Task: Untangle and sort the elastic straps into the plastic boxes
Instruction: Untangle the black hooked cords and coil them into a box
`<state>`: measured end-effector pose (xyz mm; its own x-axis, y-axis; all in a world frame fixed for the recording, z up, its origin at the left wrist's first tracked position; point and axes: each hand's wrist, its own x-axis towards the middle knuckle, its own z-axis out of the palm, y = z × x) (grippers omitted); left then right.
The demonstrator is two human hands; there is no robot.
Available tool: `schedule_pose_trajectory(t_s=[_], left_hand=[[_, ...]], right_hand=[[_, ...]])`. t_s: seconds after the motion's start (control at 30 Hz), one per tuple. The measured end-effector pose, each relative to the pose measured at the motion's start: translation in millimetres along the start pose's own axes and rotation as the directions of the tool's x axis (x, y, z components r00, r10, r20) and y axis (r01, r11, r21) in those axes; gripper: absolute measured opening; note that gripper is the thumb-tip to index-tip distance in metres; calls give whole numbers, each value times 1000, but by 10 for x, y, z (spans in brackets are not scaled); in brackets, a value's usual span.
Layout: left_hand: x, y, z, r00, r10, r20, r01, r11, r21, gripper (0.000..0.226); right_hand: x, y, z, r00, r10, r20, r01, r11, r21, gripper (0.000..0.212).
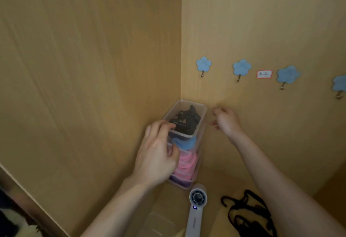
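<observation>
Person's left hand point(157, 154) gripping the top box point(192, 103), fingers curled over its rim, thumb against the stacked boxes point(187, 163) below, black straps point(187, 120) inside, right hand point(225, 119) just beside, fingers loosely curled, blurred, hold unclear

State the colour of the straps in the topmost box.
Black elastic straps in the top clear plastic box, clearest in the head view.
</observation>
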<state>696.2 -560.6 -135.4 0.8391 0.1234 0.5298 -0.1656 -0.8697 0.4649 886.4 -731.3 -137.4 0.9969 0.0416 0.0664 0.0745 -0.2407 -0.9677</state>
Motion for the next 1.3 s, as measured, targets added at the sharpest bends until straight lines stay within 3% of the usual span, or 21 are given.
schedule_pose_trajectory(t_s=[0.1,0.3,0.53,0.7,0.83,0.87,0.93,1.0,1.1,1.2,1.3], left_hand=[[88,26,52,999,54,-3,-54,998,14,52],[-214,152,298,997,79,11,-75,977,-200,43],[-750,211,792,984,-33,175,104,905,-412,35],[-1155,241,1084,928,-87,362,270,827,-493,38],[-1507,167,1290,841,-104,532,363,836,-412,33],[-1597,134,1338,824,-67,562,333,861,-385,29],[-1755,98,1413,819,95,567,122,935,-332,29],[-1904,105,1449,755,219,618,-67,964,-259,52],[-2050,131,1477,593,236,770,-184,971,-156,100],[-2141,81,1549,523,247,815,-282,953,-108,107],[-2127,33,1570,495,271,825,-318,941,-118,101]], right_hand=[[-215,207,-23,998,-28,-59,31,999,42,17],[-832,795,-81,998,-2,-68,8,997,82,13],[-1723,1423,-473,981,156,-115,-149,986,73,14],[-2230,1900,-858,957,258,-133,-274,954,-121,15],[-2489,2310,-1089,947,246,-206,-313,851,-422,11],[-2522,2403,-1116,951,220,-215,-303,796,-524,13],[-2558,2522,-1152,958,204,-202,-287,675,-680,26],[-2583,2601,-1156,953,248,-176,-293,594,-749,42],[-2633,2719,-1115,935,313,-165,-311,505,-805,48],[-2717,2769,-1094,943,288,-169,-295,482,-825,43],[-2804,2747,-1124,947,275,-164,-294,543,-787,40]])
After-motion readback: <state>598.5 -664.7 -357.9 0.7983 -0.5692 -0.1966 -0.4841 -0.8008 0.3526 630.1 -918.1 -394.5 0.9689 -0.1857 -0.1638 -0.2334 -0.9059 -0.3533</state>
